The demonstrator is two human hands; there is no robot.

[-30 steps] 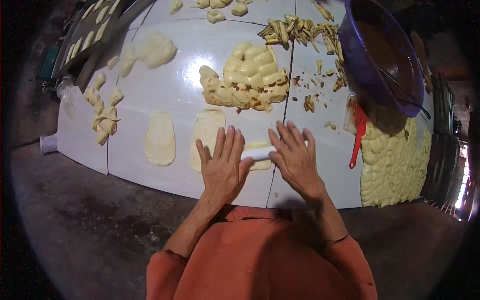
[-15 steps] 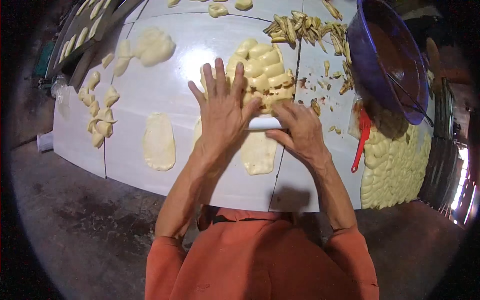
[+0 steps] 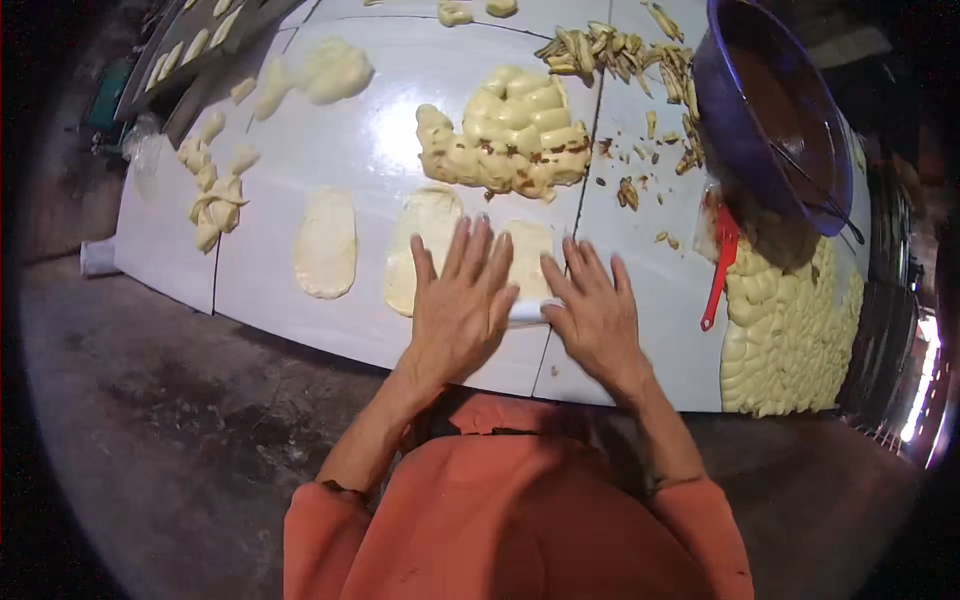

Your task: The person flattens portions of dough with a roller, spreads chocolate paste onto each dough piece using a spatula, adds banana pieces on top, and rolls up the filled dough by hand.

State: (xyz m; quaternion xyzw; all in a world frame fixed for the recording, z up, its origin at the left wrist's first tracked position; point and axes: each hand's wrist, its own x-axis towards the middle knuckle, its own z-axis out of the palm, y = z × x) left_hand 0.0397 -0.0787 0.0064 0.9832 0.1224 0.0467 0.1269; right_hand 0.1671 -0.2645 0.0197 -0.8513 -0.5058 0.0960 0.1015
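Note:
Both hands lie over a white rolling pin (image 3: 525, 312) near the table's front edge; only its middle shows between them. My left hand (image 3: 463, 290) presses flat with fingers stretched out, and covers part of the pin. My right hand (image 3: 597, 308) rests palm-down at the pin's right end, fingers spread. Beyond the pin lies a flattened dough piece (image 3: 530, 258), partly hidden by the left hand. A second flat oval of dough (image 3: 408, 255) is just left of that hand, and a third dough oval (image 3: 326, 245) lies farther left. Ahead sits a cluster of dough lumps (image 3: 515, 130) with brown bits.
Small dough lumps (image 3: 215, 205) lie at left, with a larger dough mass (image 3: 335, 70) behind. At right are banana-like strips (image 3: 620, 50), a purple basin (image 3: 720, 110) of brown liquid, a red-handled tool (image 3: 716, 285) and a ridged dough slab (image 3: 785, 340). Trays (image 3: 200, 45) stand far left.
My hands and the rolling pin have come back toward me, from beside the dough cluster to the table's front edge. The flat dough beyond the pin is now uncovered. The view has shifted slightly.

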